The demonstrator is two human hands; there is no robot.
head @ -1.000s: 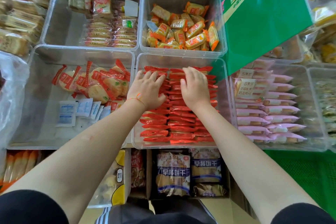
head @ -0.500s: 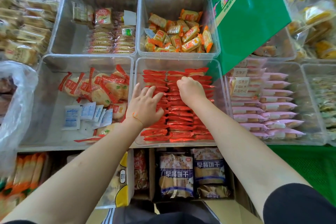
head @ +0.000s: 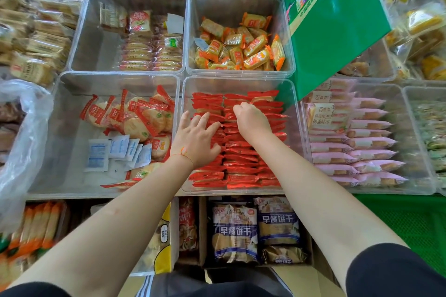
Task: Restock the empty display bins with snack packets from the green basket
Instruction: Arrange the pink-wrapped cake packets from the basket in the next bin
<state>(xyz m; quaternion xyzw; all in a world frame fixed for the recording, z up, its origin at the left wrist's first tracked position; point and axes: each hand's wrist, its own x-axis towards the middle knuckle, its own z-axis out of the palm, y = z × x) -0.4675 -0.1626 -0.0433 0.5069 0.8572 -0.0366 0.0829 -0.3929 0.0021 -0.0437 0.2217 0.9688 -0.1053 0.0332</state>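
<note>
While left hand (head: 196, 138) stays flat on red packets (head: 243, 159), right hand (head: 251, 119) curled, now pinching one.

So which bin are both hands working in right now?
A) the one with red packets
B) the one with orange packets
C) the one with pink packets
A: the left hand lies on the red packets, and the right hand is among them further back.
</note>
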